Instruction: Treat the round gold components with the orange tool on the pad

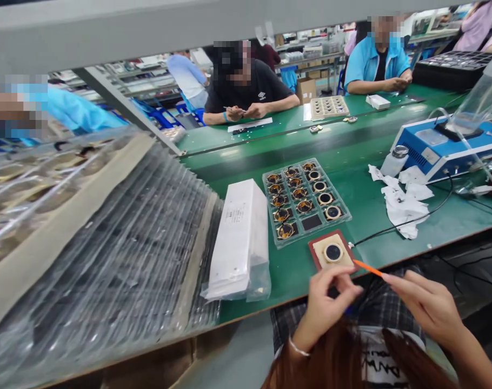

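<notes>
My left hand [330, 302] is at the front edge of a cream block on a red-brown base [316, 255], its fingers curled and thumb bent toward them. Whatever they may pinch is hidden. On the block lies a round watch-like part [333, 252] with a dark face and gold ring. In my right hand [430, 302] is a thin orange plastic stick [367, 267], its tip pointing at the block's right side. Behind the block, a clear tray [277, 239] holds several round parts, some with dark faces and others with orange ribbon-like pieces showing; one front pocket shows only a dark pad.
A tall stack of clear trays [140, 243] fills the left side, beside a long white box [238, 232]. To the right are crumpled tissues [404, 205], a bottle [395, 160], a blue machine [440, 146] and a black cable [400, 219]. Co-workers [250, 86] sit across the green bench.
</notes>
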A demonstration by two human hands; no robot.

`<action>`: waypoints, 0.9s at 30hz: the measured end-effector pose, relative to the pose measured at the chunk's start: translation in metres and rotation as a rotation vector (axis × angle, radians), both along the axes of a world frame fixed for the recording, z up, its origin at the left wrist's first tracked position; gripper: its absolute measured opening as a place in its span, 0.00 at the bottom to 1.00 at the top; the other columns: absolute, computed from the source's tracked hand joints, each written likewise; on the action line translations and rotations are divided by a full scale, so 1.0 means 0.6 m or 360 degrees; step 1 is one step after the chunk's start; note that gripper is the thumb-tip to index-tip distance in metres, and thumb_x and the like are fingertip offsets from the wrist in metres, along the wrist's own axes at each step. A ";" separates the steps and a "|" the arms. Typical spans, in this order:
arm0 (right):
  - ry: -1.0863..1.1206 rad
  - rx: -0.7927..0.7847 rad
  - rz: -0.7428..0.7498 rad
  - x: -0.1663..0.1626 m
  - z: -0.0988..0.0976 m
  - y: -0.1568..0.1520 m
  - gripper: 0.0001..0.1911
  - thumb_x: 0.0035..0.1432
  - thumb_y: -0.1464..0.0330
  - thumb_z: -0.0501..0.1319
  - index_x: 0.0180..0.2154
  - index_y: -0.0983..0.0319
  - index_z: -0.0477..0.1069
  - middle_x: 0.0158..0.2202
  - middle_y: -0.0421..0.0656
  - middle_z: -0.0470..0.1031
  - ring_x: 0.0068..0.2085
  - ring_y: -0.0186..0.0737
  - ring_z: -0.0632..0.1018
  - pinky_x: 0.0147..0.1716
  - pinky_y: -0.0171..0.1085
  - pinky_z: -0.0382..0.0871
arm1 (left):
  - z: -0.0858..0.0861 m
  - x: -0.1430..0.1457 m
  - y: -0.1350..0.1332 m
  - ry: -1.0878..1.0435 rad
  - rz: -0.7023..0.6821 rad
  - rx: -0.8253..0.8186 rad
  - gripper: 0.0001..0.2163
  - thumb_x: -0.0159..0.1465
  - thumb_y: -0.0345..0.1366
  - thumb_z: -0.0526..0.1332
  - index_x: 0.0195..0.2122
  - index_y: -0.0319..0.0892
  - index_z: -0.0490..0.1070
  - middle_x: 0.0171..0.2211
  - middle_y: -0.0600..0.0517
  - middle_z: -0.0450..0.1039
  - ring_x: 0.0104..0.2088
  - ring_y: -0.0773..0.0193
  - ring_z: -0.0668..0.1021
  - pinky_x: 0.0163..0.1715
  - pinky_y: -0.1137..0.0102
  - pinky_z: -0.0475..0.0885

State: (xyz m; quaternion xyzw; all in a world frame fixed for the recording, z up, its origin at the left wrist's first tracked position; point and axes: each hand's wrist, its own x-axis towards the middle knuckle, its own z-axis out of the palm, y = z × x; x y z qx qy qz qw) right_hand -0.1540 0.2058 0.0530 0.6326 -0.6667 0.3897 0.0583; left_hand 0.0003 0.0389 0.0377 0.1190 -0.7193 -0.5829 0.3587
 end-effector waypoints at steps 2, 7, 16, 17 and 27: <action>0.0139 0.0112 -0.0113 -0.007 0.005 -0.008 0.16 0.70 0.74 0.52 0.53 0.63 0.74 0.24 0.36 0.63 0.21 0.28 0.67 0.22 0.28 0.61 | -0.006 0.009 -0.025 0.0023 0.0484 -0.0450 0.03 0.64 0.31 0.64 0.39 0.41 0.74 0.28 0.54 0.71 0.29 0.69 0.72 0.30 0.75 0.70; 0.0515 0.0381 -0.0168 -0.011 0.014 -0.025 0.20 0.71 0.73 0.47 0.51 0.60 0.76 0.26 0.38 0.68 0.22 0.30 0.70 0.23 0.33 0.57 | -0.024 0.011 -0.065 -0.0241 0.0592 -0.1107 0.16 0.63 0.33 0.65 0.52 0.40 0.69 0.48 0.43 0.72 0.51 0.56 0.74 0.53 0.59 0.72; 0.0567 0.0570 -0.0147 -0.009 0.030 -0.043 0.18 0.68 0.74 0.51 0.51 0.57 0.74 0.26 0.38 0.69 0.21 0.33 0.66 0.23 0.38 0.46 | -0.034 0.009 -0.063 -0.0371 0.0479 -0.1158 0.18 0.66 0.35 0.63 0.56 0.41 0.67 0.53 0.43 0.70 0.54 0.57 0.75 0.55 0.63 0.73; 0.0577 0.0590 -0.0137 -0.008 0.032 -0.046 0.18 0.67 0.74 0.51 0.51 0.57 0.74 0.26 0.38 0.69 0.21 0.33 0.66 0.22 0.38 0.45 | -0.032 0.009 -0.063 -0.0372 0.0482 -0.1163 0.17 0.66 0.36 0.62 0.56 0.41 0.67 0.53 0.43 0.70 0.54 0.57 0.75 0.54 0.64 0.73; 0.0578 0.1266 -0.0071 0.004 0.107 -0.084 0.14 0.66 0.69 0.56 0.50 0.57 0.74 0.30 0.43 0.76 0.24 0.36 0.73 0.18 0.39 0.40 | -0.039 0.005 -0.081 -0.0294 0.0497 -0.1377 0.16 0.68 0.41 0.60 0.55 0.41 0.67 0.51 0.43 0.71 0.49 0.56 0.77 0.49 0.65 0.74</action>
